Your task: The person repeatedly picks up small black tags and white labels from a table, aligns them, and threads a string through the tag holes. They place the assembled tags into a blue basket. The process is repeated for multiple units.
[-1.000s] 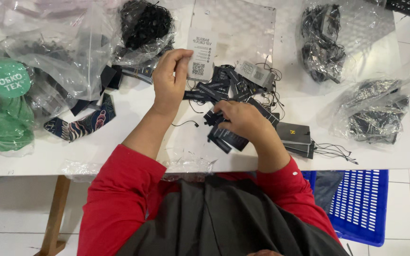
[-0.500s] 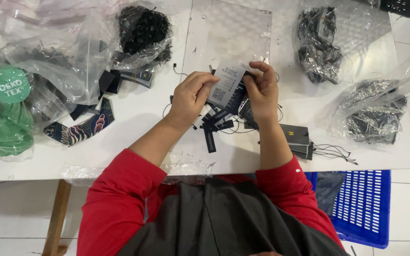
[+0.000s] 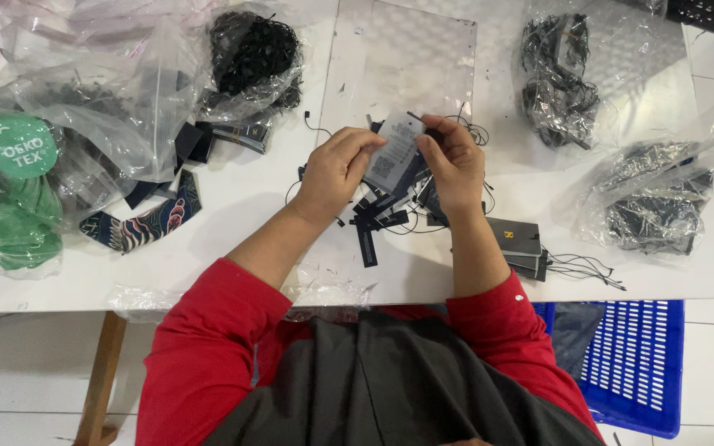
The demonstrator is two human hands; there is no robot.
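Note:
Both hands meet over the white table (image 3: 233, 239), holding a small bundle of hang tags. My left hand (image 3: 336, 169) pinches the left edge of a white tag with a printed code (image 3: 392, 151). My right hand (image 3: 454, 163) grips the same tag's right edge, with dark tags and thin black strings behind it. Below the hands lies a loose pile of narrow dark tags (image 3: 378, 223) with strings. A stack of dark rectangular tags (image 3: 516, 244) sits just right of my right forearm.
Clear plastic bags of black strings and tags lie at the back (image 3: 254, 58), back right (image 3: 559, 78) and right (image 3: 659, 198). Green round tags in a bag (image 3: 10, 177) sit at the left, near a patterned dark label (image 3: 146, 219). A blue plastic crate (image 3: 638, 363) stands under the table's right side.
My left hand came back from the white tag sheet to the bundle. Both hands lifted the tags off the table and now hold the white tag between them.

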